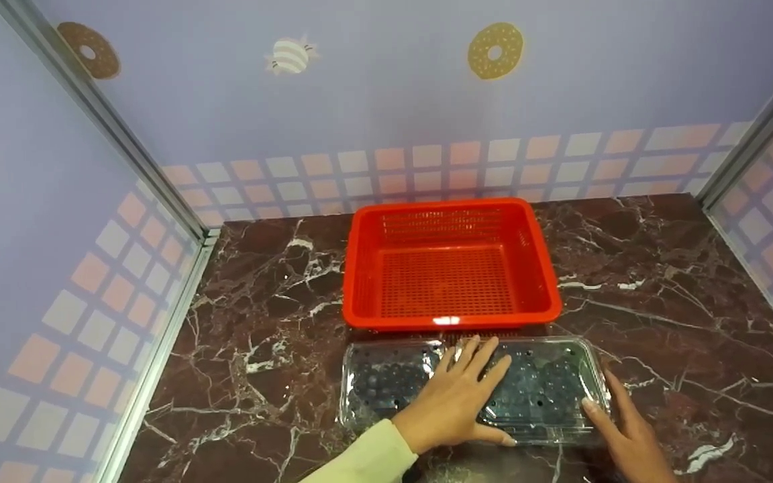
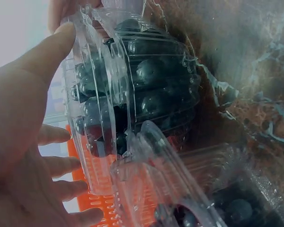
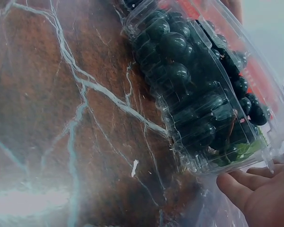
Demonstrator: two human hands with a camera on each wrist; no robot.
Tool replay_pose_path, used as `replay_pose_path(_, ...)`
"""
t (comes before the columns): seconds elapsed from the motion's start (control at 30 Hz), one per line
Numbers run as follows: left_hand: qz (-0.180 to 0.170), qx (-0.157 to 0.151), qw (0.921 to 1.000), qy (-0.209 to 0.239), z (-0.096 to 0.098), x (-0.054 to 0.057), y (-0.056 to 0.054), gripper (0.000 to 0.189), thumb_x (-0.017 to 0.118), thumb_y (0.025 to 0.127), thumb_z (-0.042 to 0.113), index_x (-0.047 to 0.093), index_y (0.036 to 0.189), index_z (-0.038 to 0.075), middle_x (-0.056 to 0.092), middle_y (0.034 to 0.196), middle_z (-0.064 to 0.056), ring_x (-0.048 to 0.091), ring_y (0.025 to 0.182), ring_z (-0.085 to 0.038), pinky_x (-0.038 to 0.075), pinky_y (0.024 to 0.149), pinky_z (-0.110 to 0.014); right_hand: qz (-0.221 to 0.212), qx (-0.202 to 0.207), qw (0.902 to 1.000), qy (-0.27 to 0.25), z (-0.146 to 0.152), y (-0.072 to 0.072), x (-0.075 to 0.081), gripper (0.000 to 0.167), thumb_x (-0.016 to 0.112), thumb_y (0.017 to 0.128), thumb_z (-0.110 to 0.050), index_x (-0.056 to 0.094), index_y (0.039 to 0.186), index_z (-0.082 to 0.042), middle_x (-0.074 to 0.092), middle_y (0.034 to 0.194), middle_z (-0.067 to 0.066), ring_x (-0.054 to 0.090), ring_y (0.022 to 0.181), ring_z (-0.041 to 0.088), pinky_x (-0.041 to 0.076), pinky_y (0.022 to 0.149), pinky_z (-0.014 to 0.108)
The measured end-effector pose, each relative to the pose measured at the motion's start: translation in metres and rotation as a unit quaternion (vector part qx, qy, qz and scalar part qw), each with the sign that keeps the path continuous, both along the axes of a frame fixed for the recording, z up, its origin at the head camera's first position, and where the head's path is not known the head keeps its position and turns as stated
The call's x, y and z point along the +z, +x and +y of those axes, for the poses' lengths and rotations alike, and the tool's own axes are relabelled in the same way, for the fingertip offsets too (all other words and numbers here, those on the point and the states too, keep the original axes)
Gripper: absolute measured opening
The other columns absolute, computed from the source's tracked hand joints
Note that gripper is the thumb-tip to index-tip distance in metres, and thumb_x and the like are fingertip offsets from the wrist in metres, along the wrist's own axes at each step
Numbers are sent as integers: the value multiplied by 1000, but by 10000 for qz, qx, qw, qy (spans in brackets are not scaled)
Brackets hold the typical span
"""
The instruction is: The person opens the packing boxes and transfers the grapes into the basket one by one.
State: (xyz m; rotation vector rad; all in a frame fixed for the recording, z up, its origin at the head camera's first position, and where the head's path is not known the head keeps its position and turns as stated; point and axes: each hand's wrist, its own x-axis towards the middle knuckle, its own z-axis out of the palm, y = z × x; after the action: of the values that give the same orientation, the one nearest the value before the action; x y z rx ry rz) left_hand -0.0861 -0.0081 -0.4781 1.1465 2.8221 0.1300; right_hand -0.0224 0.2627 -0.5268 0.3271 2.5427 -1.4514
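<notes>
Two clear plastic boxes of dark grapes lie side by side in the head view: the left box (image 1: 376, 386) and the right box (image 1: 541, 382). My left hand (image 1: 457, 396) lies over the lids around where the boxes meet, its fingers spread. In the left wrist view its thumb is at the rim of a box of grapes (image 2: 154, 71). At the outer end of the right box, my right hand (image 1: 628, 429) touches the plastic with extended fingers. The right wrist view shows those fingers (image 3: 236, 187) against the end, beside a bit of green (image 3: 248, 149) inside.
A red perforated plastic basket (image 1: 353, 268) stands just behind the boxes, with nothing in it. Everything rests on a dark red marble-patterned table (image 1: 259, 376). Lilac panels (image 1: 386, 87) with printed sweets and pink and white squares enclose the back and both sides.
</notes>
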Motion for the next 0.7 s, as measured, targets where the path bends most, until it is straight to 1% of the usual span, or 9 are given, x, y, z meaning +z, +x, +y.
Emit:
replay_pose_path(0.07,70,-11,10000,-6,1,-2,0,112,56,68,83,17,155,26,9,164,-5,18,149,-32,26,118,-51,-157,32,9999,18,1,0,0,79,47,99,-47,1,157,-18,9,159,27,17,140,55,19,105,75)
replay_pose_path(0.13,96,-14,10000,6,2,-4,0,112,59,67,81,19,155,25,11,164,-6,18,149,-34,27,118,-51,-178,48,9998,28,2,0,-1,79,47,99,-46,2,157,-17,10,159,28,16,140,56,19,105,75)
replay_pose_path(0.2,113,6,9999,5,3,-5,0,112,61,66,80,20,155,25,13,163,-7,19,148,-36,29,117,-51,-14,18,10000,42,1,1,-2,77,49,99,-43,8,157,-14,15,157,29,21,139,55,21,105,75)
replay_pose_path(0.33,95,45,9999,-7,4,-5,1,111,62,68,79,20,155,25,14,163,-9,19,148,-36,35,114,-49,243,-14,9997,82,1,3,-4,73,51,99,-39,13,156,-13,21,155,31,26,137,54,24,104,74)
replay_pose_path(0.5,87,39,9999,-70,6,-4,2,107,59,71,78,21,155,23,16,162,-11,20,148,-38,37,113,-46,616,-56,9981,72,0,5,-7,71,54,98,-32,17,155,-12,35,147,34,40,129,52,33,100,72)
replay_pose_path(0.57,74,48,9999,-116,6,-4,2,106,58,72,78,21,155,23,16,162,-12,20,147,-39,37,113,-46,685,-68,9976,82,0,5,-7,70,55,98,-30,18,154,-11,39,145,34,49,124,44,38,99,68)
replay_pose_path(0.63,54,59,9998,-157,7,-3,2,105,58,72,77,21,155,23,15,162,-13,19,147,-39,37,112,-47,709,-70,9974,94,0,5,-8,69,56,97,-30,20,154,-11,41,144,33,54,118,23,40,99,64)
replay_pose_path(0.67,43,62,9998,-172,7,-3,2,105,58,73,76,20,155,23,15,162,-13,19,147,-40,38,112,-47,722,-67,9973,113,1,5,-8,69,56,97,-29,20,154,-11,41,144,32,53,116,11,42,99,61)
replay_pose_path(0.7,21,68,9998,-173,8,-3,2,105,59,73,76,20,155,23,15,162,-13,19,147,-40,38,112,-47,731,-71,9972,130,1,5,-8,68,56,97,-28,21,154,-12,42,144,31,50,112,1,45,98,56)
